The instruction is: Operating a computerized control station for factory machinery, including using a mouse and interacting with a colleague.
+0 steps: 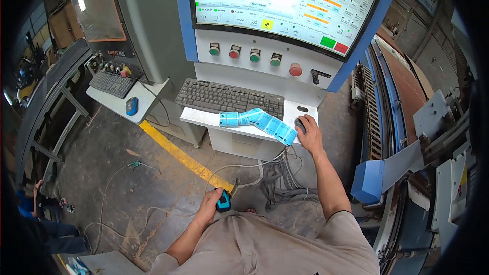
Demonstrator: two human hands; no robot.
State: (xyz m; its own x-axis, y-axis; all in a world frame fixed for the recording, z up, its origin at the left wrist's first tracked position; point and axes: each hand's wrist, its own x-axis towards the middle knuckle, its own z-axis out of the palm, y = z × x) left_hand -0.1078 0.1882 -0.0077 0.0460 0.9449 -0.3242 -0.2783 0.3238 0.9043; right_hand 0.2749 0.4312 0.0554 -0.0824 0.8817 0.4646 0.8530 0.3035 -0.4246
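My right hand (312,136) rests over a dark computer mouse (300,125) at the right end of a white console shelf (201,117), its fingers curled round it. Low in front of my body, my left hand (207,207) is closed round a blue and black tape measure (223,201). Beside the mouse lies a bent strip of light-blue printed labels (269,124), partly over the front edge of a black keyboard (229,99). Above the shelf, a large monitor (285,0) shows a machine control screen with coloured buttons.
Push buttons (254,56) and a red stop knob (295,70) line the panel under the monitor. Grey cables (285,183) bunch on the floor below the shelf. Another console with a blue mouse (132,106) stands left, machinery (369,181) right. Another person (61,237) is at the lower left.
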